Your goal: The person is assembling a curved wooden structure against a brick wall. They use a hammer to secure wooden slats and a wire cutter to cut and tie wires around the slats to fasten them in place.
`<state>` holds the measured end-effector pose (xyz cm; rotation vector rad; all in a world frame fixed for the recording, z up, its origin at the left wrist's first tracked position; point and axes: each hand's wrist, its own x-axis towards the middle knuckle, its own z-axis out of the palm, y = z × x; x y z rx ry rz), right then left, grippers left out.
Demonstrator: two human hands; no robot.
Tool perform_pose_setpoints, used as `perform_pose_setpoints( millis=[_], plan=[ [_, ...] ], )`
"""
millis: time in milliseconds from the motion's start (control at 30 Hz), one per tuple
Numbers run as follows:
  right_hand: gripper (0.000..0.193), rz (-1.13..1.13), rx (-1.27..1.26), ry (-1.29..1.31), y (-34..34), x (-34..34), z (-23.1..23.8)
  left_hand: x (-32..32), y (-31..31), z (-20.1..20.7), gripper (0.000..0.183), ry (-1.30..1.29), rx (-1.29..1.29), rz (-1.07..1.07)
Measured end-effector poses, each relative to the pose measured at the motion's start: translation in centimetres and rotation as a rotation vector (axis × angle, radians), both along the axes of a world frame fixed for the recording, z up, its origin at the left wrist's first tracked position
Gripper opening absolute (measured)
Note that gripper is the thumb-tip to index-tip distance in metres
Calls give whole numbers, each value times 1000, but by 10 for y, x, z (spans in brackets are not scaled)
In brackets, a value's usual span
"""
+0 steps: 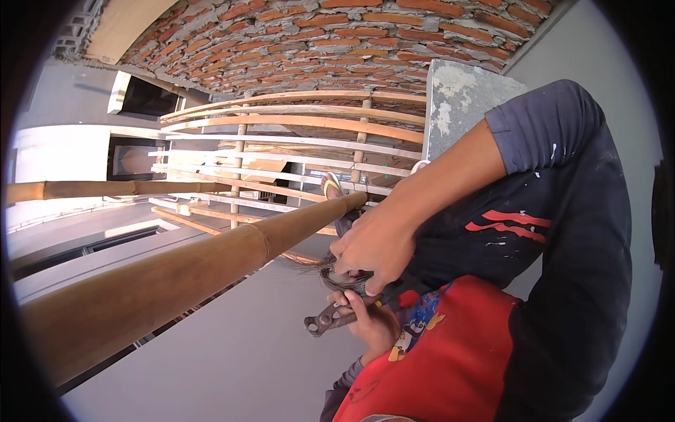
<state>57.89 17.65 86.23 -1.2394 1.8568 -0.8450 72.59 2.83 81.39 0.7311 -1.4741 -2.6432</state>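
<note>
My right hand [380, 246] reaches in from the right, its fingers curled over a bundle of thin dark wire [344, 281] whose loose ends fan out to the left. Just below it, my left hand [369, 325] is closed around a pair of pincers [328, 320]. The metal jaws point left, clear of the fingers, and most of the handles are hidden in the palm. Both hands are close together in front of my red shirt [457, 337]. Exactly how the right fingertips grip the wire is partly hidden.
A thick bamboo pole [176, 274] runs diagonally past my hands. Beyond it lies a platform of wooden slats [302, 119] on crosspieces. My foot in a yellow-strapped sandal [332, 186] rests there. A rough brick wall [337, 46] and a paint-spattered grey board [467, 98] stand beside it.
</note>
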Motion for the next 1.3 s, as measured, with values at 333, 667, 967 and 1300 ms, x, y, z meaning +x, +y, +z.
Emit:
perform_pose_setpoints(
  millis=[333, 667, 967, 1300],
  plan=[
    [32, -152, -145, 287, 0, -8, 14, -27, 5, 31, 16, 102, -84, -204],
    [20, -190, -56, 581, 69, -42, 81, -48, 7, 80, 21, 578, -195, -582],
    [34, -737, -596, 122, 149, -58, 121, -49, 13, 98, 18, 499, -273, -642],
    [45, -1376, -769, 433, 232, -60, 117, -87, 9, 74, 52, 321, -470, -1060]
  ],
)
